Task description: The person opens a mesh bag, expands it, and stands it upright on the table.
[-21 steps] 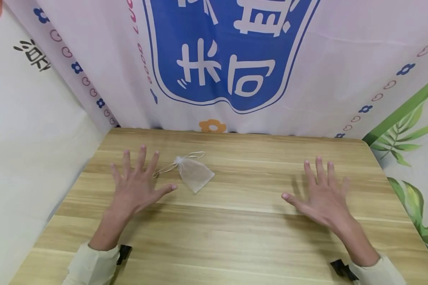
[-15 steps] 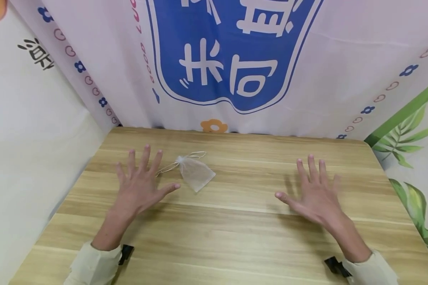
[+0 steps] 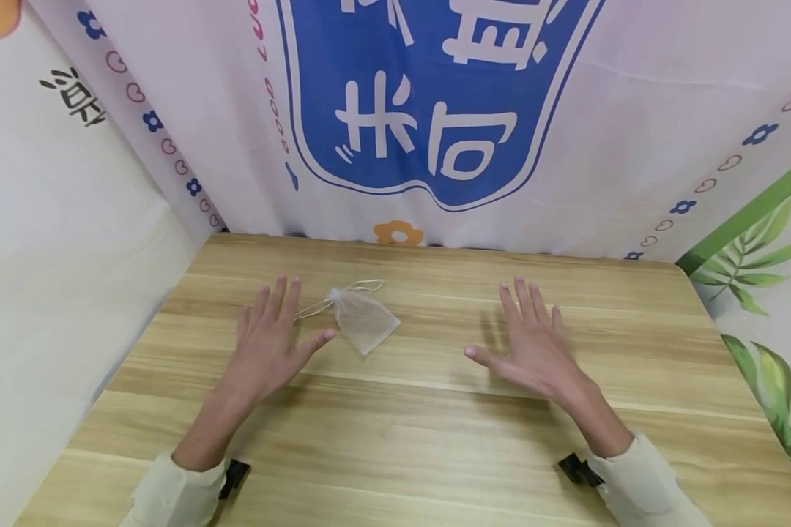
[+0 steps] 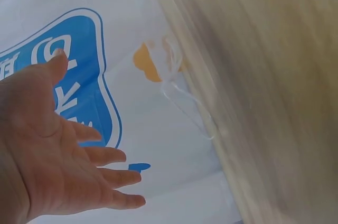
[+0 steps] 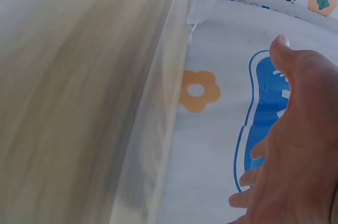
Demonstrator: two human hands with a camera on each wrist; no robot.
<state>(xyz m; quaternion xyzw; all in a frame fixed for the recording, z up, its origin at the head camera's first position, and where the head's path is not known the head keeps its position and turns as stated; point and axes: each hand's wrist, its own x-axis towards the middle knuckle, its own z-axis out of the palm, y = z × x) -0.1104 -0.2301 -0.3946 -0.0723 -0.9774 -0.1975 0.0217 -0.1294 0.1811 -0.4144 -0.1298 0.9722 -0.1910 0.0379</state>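
Back cloth (image 3: 633, 146): pale, with a big blue shape (image 3: 409, 171) and an orange flower (image 3: 384, 233).
Table (image 3: 395, 454): light wood with stripes.
White mesh bag (image 3: 365, 322): lying on the table, toward the far side, a bit left, with thin strings (image 3: 314, 309) poking out.
Left hand (image 3: 266, 348): just beside the bag, fingers straight, thumb stretched wide.
Right hand (image 3: 537, 351): well apart from the bag, fingers straight, thumb wide too.
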